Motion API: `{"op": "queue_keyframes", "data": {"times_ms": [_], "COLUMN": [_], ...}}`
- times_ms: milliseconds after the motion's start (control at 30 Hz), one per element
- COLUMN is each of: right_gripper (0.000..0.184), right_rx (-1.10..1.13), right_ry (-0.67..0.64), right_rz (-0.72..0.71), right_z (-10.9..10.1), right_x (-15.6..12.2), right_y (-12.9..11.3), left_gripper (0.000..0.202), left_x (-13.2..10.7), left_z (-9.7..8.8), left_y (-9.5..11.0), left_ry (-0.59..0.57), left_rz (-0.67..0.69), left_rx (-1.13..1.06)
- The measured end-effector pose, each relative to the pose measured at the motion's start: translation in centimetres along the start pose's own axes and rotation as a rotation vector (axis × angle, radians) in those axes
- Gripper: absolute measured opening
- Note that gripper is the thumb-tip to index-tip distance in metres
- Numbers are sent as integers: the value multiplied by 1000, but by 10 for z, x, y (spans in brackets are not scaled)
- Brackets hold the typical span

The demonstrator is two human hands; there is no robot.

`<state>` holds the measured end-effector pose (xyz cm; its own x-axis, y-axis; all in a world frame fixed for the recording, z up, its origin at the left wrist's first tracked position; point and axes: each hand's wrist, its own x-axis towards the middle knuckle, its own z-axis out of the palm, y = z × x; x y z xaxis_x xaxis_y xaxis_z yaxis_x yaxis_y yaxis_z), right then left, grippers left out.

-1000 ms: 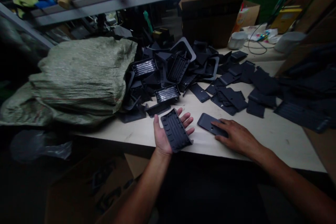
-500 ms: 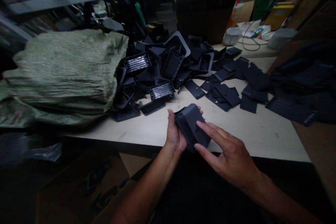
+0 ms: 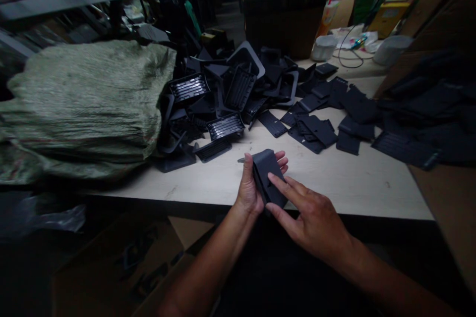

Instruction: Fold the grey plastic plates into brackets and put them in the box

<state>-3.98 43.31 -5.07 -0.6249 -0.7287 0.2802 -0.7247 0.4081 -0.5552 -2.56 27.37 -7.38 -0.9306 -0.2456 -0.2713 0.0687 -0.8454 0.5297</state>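
Your left hand [image 3: 250, 189] holds a black plastic piece [image 3: 268, 178]. The piece sits in the middle of the picture, low down, over the near edge of the table [image 3: 357, 183]. Its long side runs up and down in the view, with a small lean, and it stands up on its side, not flat.

Your left grip is clamped on it. Your thumb [image 3: 247, 166] is on the left side, and your fingers [image 3: 283, 157] peek out at the back on the right side.

Your right hand [image 3: 312, 228] comes in from the lower right. That grip is apart, with the first finger [image 3: 277, 181] lying on the front of the piece and the thumb [image 3: 273, 211] by its low end. It touches the piece but does not clamp it. Both hands are on the piece, but the left one has the firm hold.

Just past your hands, a big heap of black plastic parts [image 3: 219, 99] lies in the middle of the table. Flat black pieces [image 3: 316, 131] lie to the right of it. A green woven sack [image 3: 82, 104] lies on the left, and a brown cardboard box [image 3: 286, 15] stands at the top
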Motion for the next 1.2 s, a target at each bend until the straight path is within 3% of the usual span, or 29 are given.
{"op": "queue_keyframes", "data": {"times_ms": [167,333,500,600,733,833,1000,1100,1200], "right_gripper": [59,59,60,60,52,41,40,39,35], "right_rx": [2,3,24,188,733,1015,1141,1151,1115], "right_ry": [-33,-1,0,47,164,142,61,65,22], "right_rz": [10,22,16,51,280,394,407,385,339], "right_z": [-4,-9,-10,-11,-13,-15,-12,-8,-4], "right_x": [2,4,1,5,20,33,42,39,33], "right_y": [-2,2,1,5,14,17,11,10,11], "left_gripper": [68,73,71,67,68,78,67,69,60], "left_x": [0,-1,-3,-5,-8,-9,-11,-9,0], "left_z": [7,12,13,14,21,26,27,29,34], "left_y": [1,3,0,4,9,5,-7,-2,14], "left_ry": [29,-36,-29,-94,-227,-274,-288,-273,-79], "left_rz": [83,88,91,88,51,56,100,39,5], "left_rx": [53,65,100,81,71,119,188,147,44]}}
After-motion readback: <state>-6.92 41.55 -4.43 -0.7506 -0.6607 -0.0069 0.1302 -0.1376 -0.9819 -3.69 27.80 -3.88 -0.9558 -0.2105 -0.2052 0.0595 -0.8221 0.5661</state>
